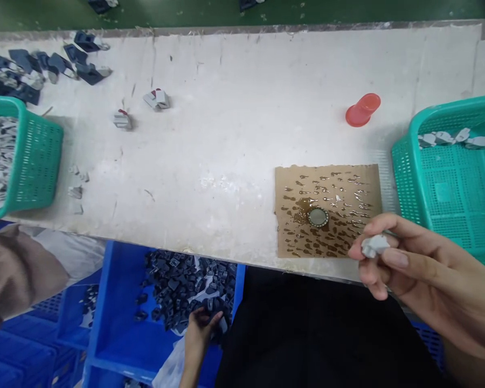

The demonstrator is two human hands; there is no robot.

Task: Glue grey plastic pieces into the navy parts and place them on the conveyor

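Right hand [424, 269] pinching grey piece [374, 246], left hand [200, 334] seemingly clutching dark pieces [186, 285] in crate [105, 302]

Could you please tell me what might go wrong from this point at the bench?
The small grey piece pinched in the right hand is close to the cardboard sheet spotted with brown liquid, so if dropped it could get stained. The left hand is among the loose dark pieces in the blue crate, and might scatter some.
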